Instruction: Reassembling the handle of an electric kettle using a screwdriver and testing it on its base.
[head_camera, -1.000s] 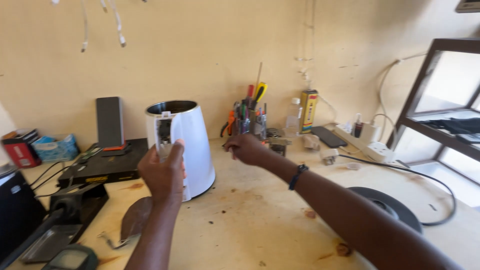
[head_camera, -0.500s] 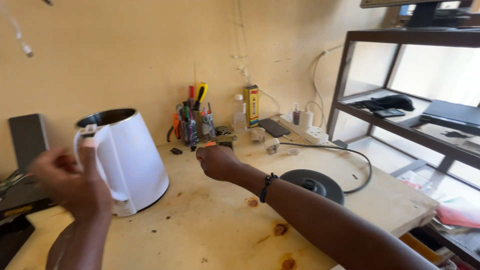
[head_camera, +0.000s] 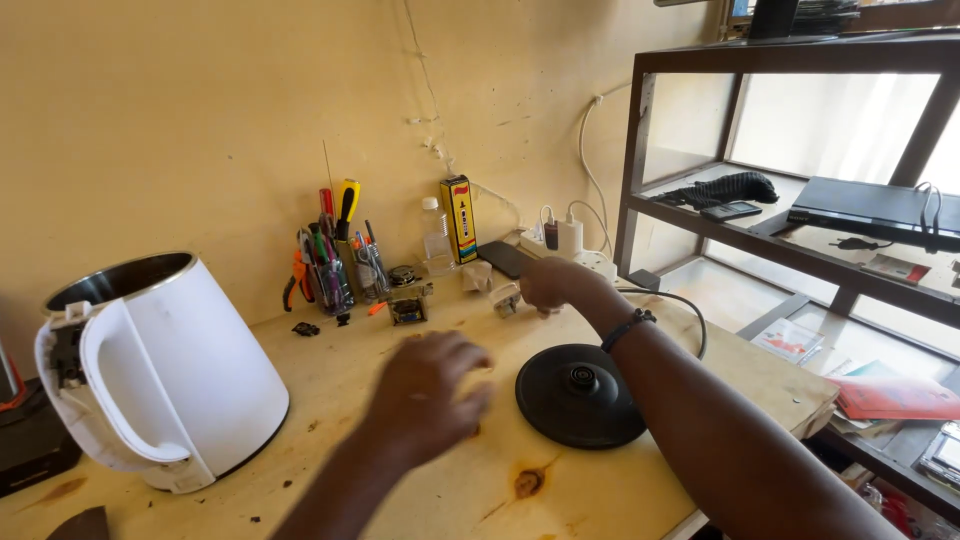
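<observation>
On a wooden workbench (head_camera: 330, 400), the right hand (head_camera: 548, 284) closes on what appears to be a white plug (head_camera: 505, 299) beyond the black kettle base (head_camera: 580, 395), the blurred left hand (head_camera: 432, 393) empty, the white kettle (head_camera: 165, 370) well left

- kettle (head_camera: 170, 375): smooth glossy white plastic shell, bare metal rim at the mouth
- kettle base (head_camera: 580, 395): matt black plastic, smooth
- table (head_camera: 420, 480): raw pale wood, unfinished, knots and stains show
- wall (head_camera: 200, 120): matt yellow plaster, rough and scuffed
- shelf frame (head_camera: 640, 150): dark, matt finish
- wristband (head_camera: 625, 328) on the right arm: dark, beaded look
- cable (head_camera: 690, 320): black, smooth sheath
</observation>
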